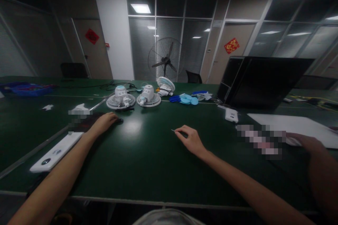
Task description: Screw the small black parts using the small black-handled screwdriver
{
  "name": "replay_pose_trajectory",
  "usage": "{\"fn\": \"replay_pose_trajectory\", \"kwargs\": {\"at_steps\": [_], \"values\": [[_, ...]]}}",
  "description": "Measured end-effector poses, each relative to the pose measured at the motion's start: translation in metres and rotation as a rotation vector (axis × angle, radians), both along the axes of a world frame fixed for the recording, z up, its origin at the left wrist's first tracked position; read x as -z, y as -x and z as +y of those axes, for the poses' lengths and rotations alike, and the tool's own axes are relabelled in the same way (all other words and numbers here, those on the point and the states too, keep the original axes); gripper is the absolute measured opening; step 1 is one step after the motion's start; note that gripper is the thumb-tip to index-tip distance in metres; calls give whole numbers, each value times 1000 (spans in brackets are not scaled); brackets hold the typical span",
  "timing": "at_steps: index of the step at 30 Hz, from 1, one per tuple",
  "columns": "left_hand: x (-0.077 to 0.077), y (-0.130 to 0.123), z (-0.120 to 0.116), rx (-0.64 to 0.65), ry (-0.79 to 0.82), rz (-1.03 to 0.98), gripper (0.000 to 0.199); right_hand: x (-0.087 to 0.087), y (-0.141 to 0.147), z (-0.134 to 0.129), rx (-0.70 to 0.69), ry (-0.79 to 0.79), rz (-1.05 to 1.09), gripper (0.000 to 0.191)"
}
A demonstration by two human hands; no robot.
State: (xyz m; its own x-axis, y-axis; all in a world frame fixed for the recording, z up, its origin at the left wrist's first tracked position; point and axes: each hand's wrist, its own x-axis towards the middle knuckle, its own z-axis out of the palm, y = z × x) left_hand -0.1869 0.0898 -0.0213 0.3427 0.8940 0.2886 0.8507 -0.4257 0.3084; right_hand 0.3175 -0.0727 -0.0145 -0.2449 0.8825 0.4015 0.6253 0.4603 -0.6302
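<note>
My left hand [107, 121] rests palm down on the green tabletop, its fingers bent against a small dark object [120, 121] whose kind I cannot make out. Part of that object is hidden under the fingertips. In the middle of the table, my right hand [188, 139] is closed in a pinch on a thin pale rod [173, 130], which points left. Beyond my left hand, two small white fans [120, 99] [149, 97] lie face down. Behind them a third white fan [166, 86] leans tilted.
Blue gloves and light-blue pieces [188, 99] lie near the fans. A black monitor [269, 82] stands at right, near a white box [231, 115] and a white board [298, 124]. Another person's hand [303, 140] is at far right. A white device [56, 152] lies beside my left forearm; a blue tray [31, 90] sits far left.
</note>
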Motion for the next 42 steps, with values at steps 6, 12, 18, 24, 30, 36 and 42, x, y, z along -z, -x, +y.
{"fn": "replay_pose_trajectory", "kwargs": {"at_steps": [6,12,18,24,30,36,42], "values": [[-9,-2,-11,-146,18,-31,50,1,0,0,-18,2,-1,22],[-15,-7,-14,-114,41,-91,58,2,-1,2,-19,9,-2,23],[-20,-15,-18,-119,67,-58,52,1,0,1,-16,17,-11,21],[-21,-18,-22,-128,48,7,48,-1,0,0,-16,14,-13,23],[-25,-18,-25,-127,43,-6,49,1,0,1,-9,5,-26,23],[-18,-26,-24,-87,77,-7,55,-1,0,0,-27,20,-34,22],[-16,-105,-53,188,160,-116,45,-5,2,-4,-135,50,-53,22]]}}
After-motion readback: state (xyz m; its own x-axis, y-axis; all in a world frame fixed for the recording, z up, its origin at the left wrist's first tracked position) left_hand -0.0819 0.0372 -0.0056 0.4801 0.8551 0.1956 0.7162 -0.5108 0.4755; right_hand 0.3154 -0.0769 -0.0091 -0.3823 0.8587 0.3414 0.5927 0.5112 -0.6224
